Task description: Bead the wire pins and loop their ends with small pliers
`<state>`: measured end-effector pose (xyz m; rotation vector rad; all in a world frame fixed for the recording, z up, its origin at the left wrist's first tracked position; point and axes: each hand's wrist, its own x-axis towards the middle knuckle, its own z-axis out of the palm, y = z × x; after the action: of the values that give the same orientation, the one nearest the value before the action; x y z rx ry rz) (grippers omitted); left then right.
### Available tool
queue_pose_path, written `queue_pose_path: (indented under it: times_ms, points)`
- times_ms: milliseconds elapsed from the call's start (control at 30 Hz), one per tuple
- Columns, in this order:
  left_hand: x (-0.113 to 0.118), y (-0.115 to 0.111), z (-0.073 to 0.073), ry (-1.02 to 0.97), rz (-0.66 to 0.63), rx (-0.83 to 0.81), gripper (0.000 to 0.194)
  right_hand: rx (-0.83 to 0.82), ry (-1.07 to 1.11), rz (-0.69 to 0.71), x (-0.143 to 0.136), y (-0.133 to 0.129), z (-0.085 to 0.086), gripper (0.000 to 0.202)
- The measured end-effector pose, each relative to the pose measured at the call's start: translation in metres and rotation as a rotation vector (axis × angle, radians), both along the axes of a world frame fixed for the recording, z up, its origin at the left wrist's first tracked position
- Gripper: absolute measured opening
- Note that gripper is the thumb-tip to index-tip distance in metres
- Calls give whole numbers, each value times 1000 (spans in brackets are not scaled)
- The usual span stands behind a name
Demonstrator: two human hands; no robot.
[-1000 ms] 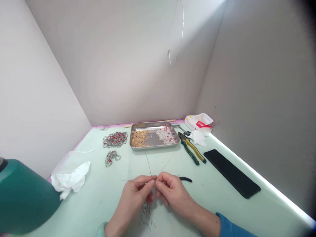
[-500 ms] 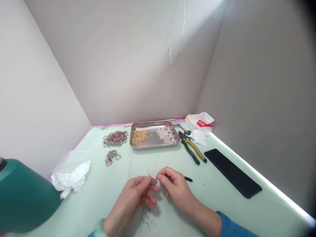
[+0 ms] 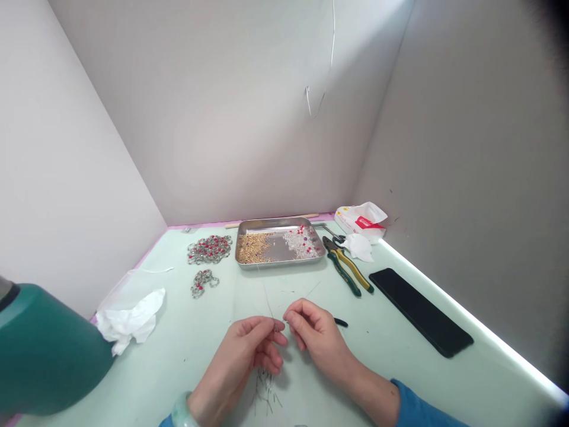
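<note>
Near the table's front, my left hand (image 3: 255, 347) pinches a thin wire between thumb and forefinger, its other fingers curled. Just to the right, my right hand (image 3: 313, 332) is closed in a pinch on a thin wire too, whose end sticks out up and to the right. The two sets of fingertips are close together, with a small gap between them. Any bead between the fingers is too small to tell. Several short metal wires (image 3: 267, 394) lie below my left hand. Beyond both hands stands a metal tray (image 3: 279, 265) with gold beads (image 3: 253, 248) and clear and red beads (image 3: 302, 242).
Red-beaded wire rings (image 3: 210, 249) lie in a large pile, with a smaller pile (image 3: 203, 282) nearer. Pliers (image 3: 349, 267), a black phone-like slab (image 3: 420, 311), and a tissue pack (image 3: 361, 219) are at right. Crumpled tissue (image 3: 131, 320) and a green container (image 3: 51, 350) are at left.
The view has shifted slightly, so the things appear a little further right. Both hands keep their pinches, and the wire at my left fingertips has tilted slightly.
</note>
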<state>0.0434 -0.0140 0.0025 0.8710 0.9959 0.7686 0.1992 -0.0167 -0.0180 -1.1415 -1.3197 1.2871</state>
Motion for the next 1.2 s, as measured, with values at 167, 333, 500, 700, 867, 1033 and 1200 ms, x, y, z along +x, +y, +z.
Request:
queue_pose_path:
  times_ms: [167,333,500,700,867,1033,1200]
  points:
    - [-2,1,1,-10,-16,35,26,62,-11,153,6,3,1,12]
    - [-1,-3,1,1,-94,33,27,-52,78,173,10,9,2,17]
    - [2,-6,3,15,-144,17,32,-130,220,308,9,11,3,18]
    - [1,-5,2,-12,-135,5,27,-113,251,326,12,9,4,20]
    - [0,-5,2,-12,-168,4,24,-94,264,347,13,9,2,20]
    - [-1,-5,4,-9,-208,44,22,-78,271,364,13,9,1,18]
    - [-5,-1,3,5,-73,77,24,-18,118,300,13,7,1,17]
